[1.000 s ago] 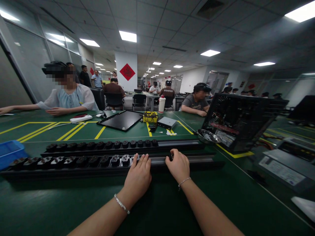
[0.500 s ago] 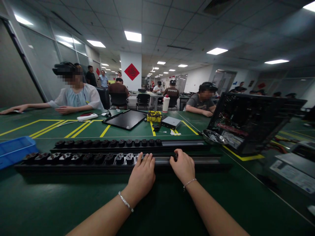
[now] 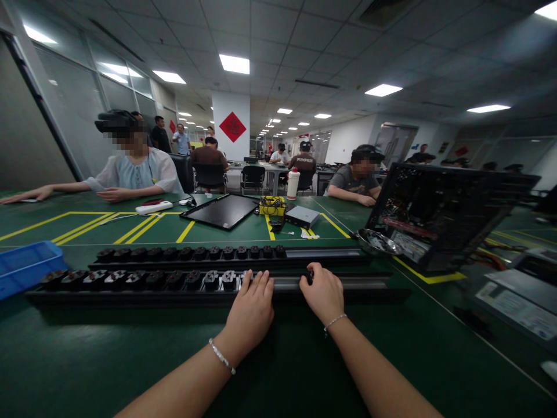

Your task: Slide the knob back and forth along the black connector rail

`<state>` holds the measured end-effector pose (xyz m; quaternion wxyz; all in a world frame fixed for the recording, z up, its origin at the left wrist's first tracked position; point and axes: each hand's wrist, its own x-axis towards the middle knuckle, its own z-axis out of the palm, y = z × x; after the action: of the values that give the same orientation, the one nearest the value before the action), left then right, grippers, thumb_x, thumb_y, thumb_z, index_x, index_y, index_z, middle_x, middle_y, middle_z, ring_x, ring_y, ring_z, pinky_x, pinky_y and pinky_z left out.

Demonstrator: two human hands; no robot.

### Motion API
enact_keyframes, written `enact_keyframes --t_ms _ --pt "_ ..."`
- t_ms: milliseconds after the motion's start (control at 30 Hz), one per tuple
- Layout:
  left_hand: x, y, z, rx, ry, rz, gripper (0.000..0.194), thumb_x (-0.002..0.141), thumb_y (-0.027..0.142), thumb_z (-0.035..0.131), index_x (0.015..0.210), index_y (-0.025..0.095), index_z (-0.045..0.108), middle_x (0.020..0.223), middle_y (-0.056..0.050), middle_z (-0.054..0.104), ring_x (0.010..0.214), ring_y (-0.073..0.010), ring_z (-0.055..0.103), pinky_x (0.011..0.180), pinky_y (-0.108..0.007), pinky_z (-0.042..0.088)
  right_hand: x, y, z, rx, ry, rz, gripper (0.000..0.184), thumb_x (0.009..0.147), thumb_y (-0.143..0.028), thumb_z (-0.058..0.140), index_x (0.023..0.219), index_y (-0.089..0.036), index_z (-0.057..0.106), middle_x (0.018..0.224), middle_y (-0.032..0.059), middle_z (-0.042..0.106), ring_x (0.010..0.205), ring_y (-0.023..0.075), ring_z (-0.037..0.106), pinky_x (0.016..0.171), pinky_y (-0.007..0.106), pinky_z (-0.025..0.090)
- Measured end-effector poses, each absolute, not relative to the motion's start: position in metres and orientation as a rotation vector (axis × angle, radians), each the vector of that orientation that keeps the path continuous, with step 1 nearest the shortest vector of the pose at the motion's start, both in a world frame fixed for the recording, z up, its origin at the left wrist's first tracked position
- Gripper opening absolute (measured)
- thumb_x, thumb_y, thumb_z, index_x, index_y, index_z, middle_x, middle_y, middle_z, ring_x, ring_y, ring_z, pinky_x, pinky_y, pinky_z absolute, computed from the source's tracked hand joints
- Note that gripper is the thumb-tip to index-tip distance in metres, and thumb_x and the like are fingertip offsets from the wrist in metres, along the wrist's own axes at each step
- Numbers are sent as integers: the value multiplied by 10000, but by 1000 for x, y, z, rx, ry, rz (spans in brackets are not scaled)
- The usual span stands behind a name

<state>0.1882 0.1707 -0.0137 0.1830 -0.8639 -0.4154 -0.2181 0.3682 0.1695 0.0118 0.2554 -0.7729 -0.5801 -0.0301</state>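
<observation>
Two long black rails lie across the green table in front of me, each carrying a row of several small black parts. My left hand rests flat on the near rail, fingers stretched out beside the last part in its row. My right hand is curled on the same rail a little to the right, its fingers closed round a small black piece I cannot make out. The far rail lies just behind, untouched.
A blue bin sits at the left edge. Behind the rails are a black tablet, a yellow box, a small grey box and a metal bowl. An open computer case stands at right. Other people sit across the table.
The view has swung slightly left since a second ago. My hands have stayed on the near rail in almost the same places.
</observation>
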Motion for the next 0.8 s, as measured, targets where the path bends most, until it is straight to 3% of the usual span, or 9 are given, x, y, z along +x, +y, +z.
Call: enact_keyframes --t_ms 533,800 --pt "188 171 -12 -2438 -1158 -658 380 819 168 442 1172 121 574 1292 -126 557 1221 -238 486 1103 -443 268 367 168 14 -2110 -1609 -138 146 802 -283 463 879 -195 551 867 51 638 917 192 563 846 316 330" --pt "187 173 -17 -2410 -1145 -611 387 867 135 348 1185 129 568 1308 -129 541 1237 -232 471 1102 -454 267 369 169 13 -2115 -1641 -171 126 806 -284 464 856 -203 546 847 45 629 895 185 559 805 303 337"
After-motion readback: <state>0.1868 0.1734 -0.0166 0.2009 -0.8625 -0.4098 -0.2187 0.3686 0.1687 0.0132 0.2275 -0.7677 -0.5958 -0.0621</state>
